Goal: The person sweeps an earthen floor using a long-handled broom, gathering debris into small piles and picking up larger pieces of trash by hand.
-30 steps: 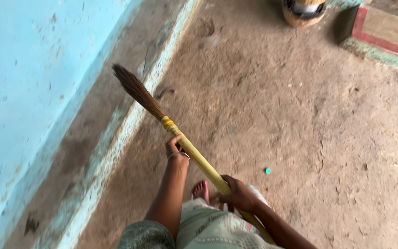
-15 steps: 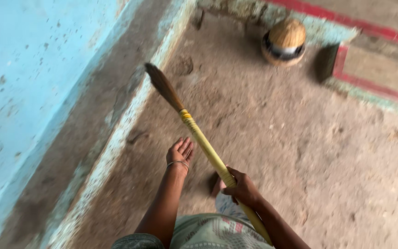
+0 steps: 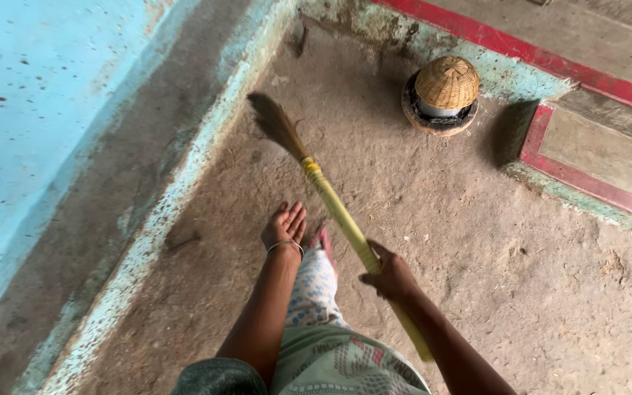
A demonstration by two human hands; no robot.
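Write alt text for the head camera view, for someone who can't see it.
Seen from above, a person's right hand grips a yellow-handled broom over a dirt floor, its bristles near a blue wall. The left hand is open and empty beside the handle. A pot with a woven lid stands by a red-edged step.

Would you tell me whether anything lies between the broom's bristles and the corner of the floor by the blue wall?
Nothing visible does. The bristles point at bare dirt floor before the corner; the basket-covered pot sits off to the right.
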